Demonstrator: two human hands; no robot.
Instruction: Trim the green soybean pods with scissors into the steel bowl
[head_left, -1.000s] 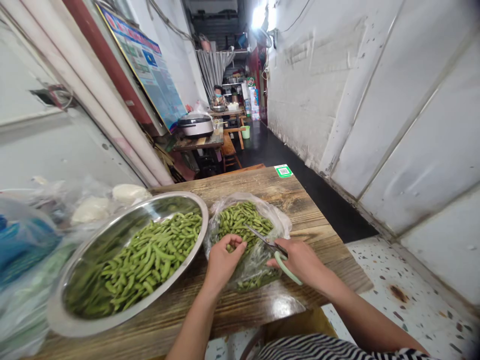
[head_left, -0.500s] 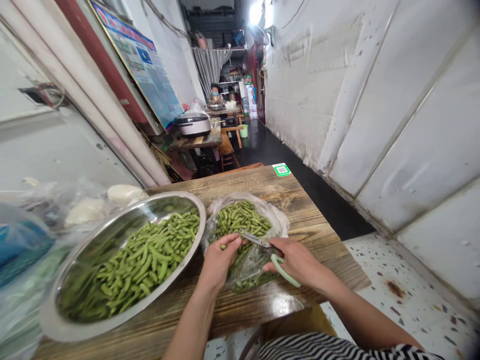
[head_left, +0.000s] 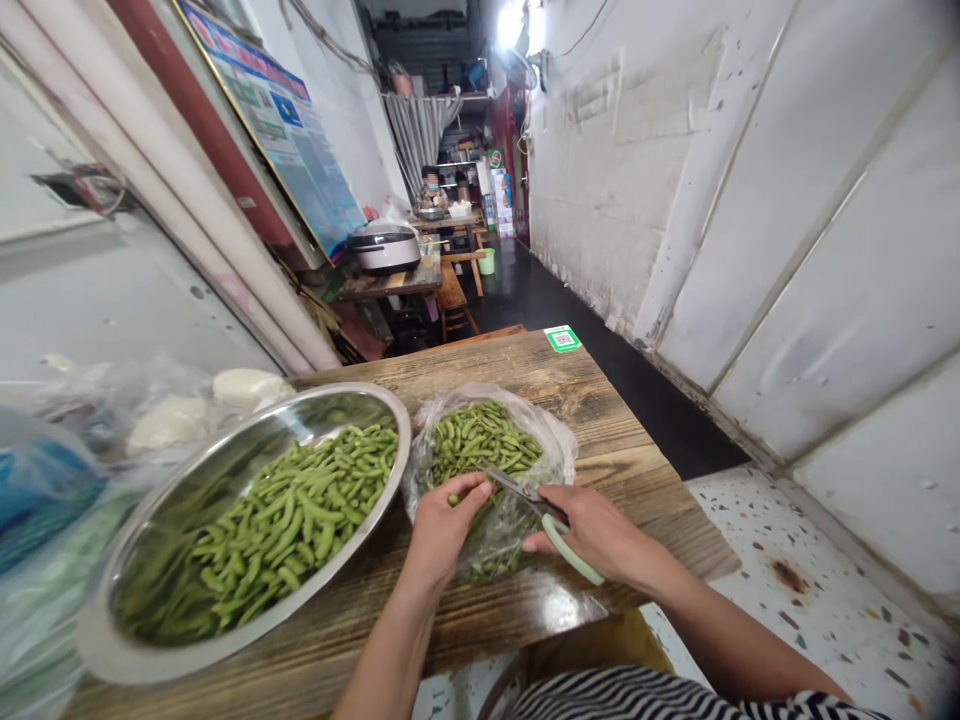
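Wooden surface point(head_left: 622, 430): steel bowl point(head_left: 97, 630) of green pods point(head_left: 315, 510), apparently finished; plastic bag point(head_left: 559, 440) beside it, plenty seemingly left to trim. Left hand point(head_left: 444, 522): pinching one pod point(head_left: 453, 499) over bag. Right hand point(head_left: 596, 528): gripping scissors point(head_left: 529, 492).

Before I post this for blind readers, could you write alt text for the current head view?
Right fingers hold green-handled scissors close to the left fingers, which pinch a green pod over an open clear plastic bag of pods. To the bag's left, a large metal bowl of similar pods sits on the same wooden table.
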